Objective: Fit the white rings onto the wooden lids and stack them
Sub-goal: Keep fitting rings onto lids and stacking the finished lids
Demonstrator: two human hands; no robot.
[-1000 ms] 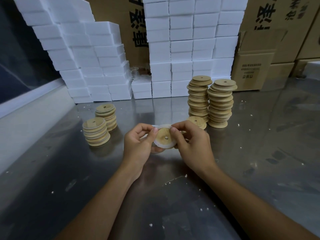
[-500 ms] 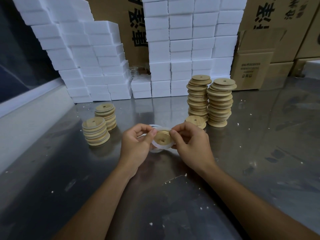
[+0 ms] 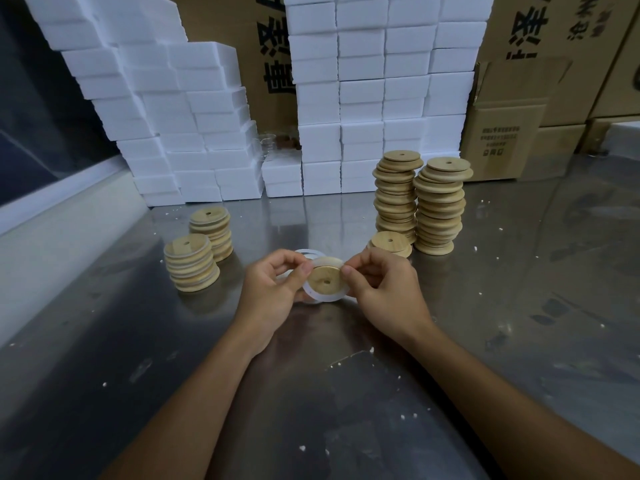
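Nearest, both forearms reach in over the steel table (image 3: 519, 306). The left hand (image 3: 273, 296) and right hand (image 3: 384, 292) meet above it, each pinching an edge of one wooden lid (image 3: 323, 279) between thumb and curled fingers; the lid faces the camera with a white ring (image 3: 320, 296) around its rim. Another loose ring (image 3: 310, 252) shows just behind the left fingers. Beyond the right hand lies a short pile of lids (image 3: 390, 242). Left of the hands stand two low lid stacks (image 3: 190, 266), right of them two tall stacks (image 3: 420, 202). Farther back, white boxes (image 3: 363, 98) are piled against closed cardboard cartons (image 3: 502, 140); their contents cannot be seen.
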